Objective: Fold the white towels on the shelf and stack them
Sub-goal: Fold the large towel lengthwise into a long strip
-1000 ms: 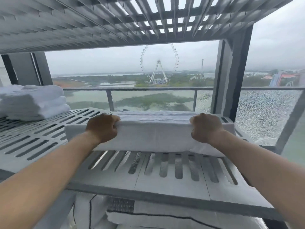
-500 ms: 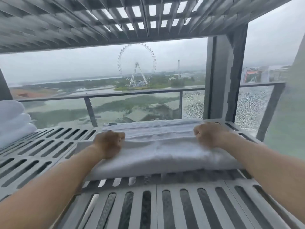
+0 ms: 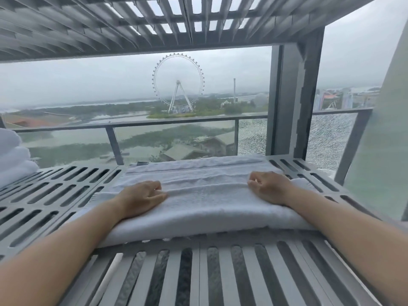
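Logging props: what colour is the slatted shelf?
Grey shelf, clearest in the head view.

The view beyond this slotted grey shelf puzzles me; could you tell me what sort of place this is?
Probably a high balcony or glazed room, perhaps in a hotel. The grey slotted metal shelf holds a folded white terry towel and a stack of white towels, while a glass-panelled railing overlooks a distant Ferris wheel.

Two hands are resting on one folded towel point(image 3: 205, 202): the left hand point(image 3: 141, 198) and the right hand point(image 3: 270, 187). Left of that towel, one stack point(image 3: 13, 157) is sitting on the one shelf point(image 3: 50, 195) (three rolled layers are showing; the rest is cut off by the frame's edge).
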`<state>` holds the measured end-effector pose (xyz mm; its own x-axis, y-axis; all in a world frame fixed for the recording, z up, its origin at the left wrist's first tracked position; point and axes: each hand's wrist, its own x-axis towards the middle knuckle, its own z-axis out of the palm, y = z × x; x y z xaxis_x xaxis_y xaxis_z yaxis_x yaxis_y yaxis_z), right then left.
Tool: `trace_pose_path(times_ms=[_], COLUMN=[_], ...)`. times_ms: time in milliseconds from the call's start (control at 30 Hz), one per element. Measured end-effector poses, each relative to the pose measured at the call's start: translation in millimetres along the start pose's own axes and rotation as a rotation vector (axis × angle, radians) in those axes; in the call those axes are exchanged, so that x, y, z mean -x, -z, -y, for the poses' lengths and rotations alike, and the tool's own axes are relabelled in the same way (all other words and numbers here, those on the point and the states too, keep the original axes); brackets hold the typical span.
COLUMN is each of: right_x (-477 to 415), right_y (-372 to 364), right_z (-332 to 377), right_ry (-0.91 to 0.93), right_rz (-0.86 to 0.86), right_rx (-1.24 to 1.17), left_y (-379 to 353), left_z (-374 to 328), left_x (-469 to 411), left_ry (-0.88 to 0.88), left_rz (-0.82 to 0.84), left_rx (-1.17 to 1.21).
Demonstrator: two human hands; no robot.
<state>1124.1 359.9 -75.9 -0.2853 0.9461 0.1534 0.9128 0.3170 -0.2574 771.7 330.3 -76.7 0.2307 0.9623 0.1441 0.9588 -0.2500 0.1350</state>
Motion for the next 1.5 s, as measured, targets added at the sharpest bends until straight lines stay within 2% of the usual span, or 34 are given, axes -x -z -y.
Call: trace_pose_path(times_ms=[67, 133, 233, 300, 400, 467, 633, 767, 900, 1000, 1100, 1167, 1233, 1367, 1500], right_x=[7.1, 18.3, 45.2, 67.8, 95.8, 104.7, 105.1, 105.8, 115.8, 124.5, 133.5, 134.9, 130.9, 113.0, 91.4], right_y=[3.8, 10.4, 20.5, 23.0, 21.0, 19.2, 17.8, 23.8, 28.9, 34.2, 45.6, 50.4, 50.2, 37.9, 26.0], right_z=[2.5, 6.1, 12.3, 13.4, 12.2, 10.0, 3.4, -0.2, -6.1, -5.4, 5.2, 17.5, 31.2, 51.0, 56.1], right_ry=[0.025, 0.105, 0.300, 0.397, 0.458, 0.462, 0.332, 0.346, 0.346, 0.327, 0.267, 0.264, 0.278, 0.248, 0.261], right_rz=[-0.016, -0.122, -0.290, -0.233, -0.093, -0.070, 0.016, 0.073, 0.104, 0.158, 0.222, 0.200, 0.162, 0.174, 0.121], right_rx=[-0.018, -0.068, -0.125, -0.144, -0.083, -0.055, -0.004, 0.130, 0.199, 0.145, -0.037, -0.099, -0.109, -0.110, -0.124], left_y=[3.8, 7.4, 10.5, 5.8, -10.6, -17.7, -14.6, -4.3, -1.8, -4.6, -9.4, -10.4, -8.3, 3.6, 7.6], left_z=[-5.8, -22.6, -79.1, -122.6, -165.8, -177.4, -198.9, -201.3, -198.5, -201.7, -204.8, -207.2, -205.3, -186.4, -160.0], left_x=[7.2, 13.9, 28.5, 41.4, 52.7, 52.5, 52.3, 55.5, 66.2, 74.5, 81.8, 88.0, 94.3, 96.1, 87.1], left_ry=[0.008, -0.021, -0.163, -0.276, -0.342, -0.307, -0.213, -0.084, -0.070, -0.083, -0.067, -0.056, -0.049, -0.005, 0.035], left_rz=[-0.029, -0.127, -0.299, -0.248, -0.128, -0.119, -0.118, -0.053, 0.017, 0.027, 0.049, 0.084, 0.123, 0.147, 0.107], left_rx=[0.013, 0.010, 0.150, 0.198, 0.082, 0.004, -0.075, -0.271, -0.401, -0.363, -0.337, -0.302, -0.175, 0.260, 0.305])
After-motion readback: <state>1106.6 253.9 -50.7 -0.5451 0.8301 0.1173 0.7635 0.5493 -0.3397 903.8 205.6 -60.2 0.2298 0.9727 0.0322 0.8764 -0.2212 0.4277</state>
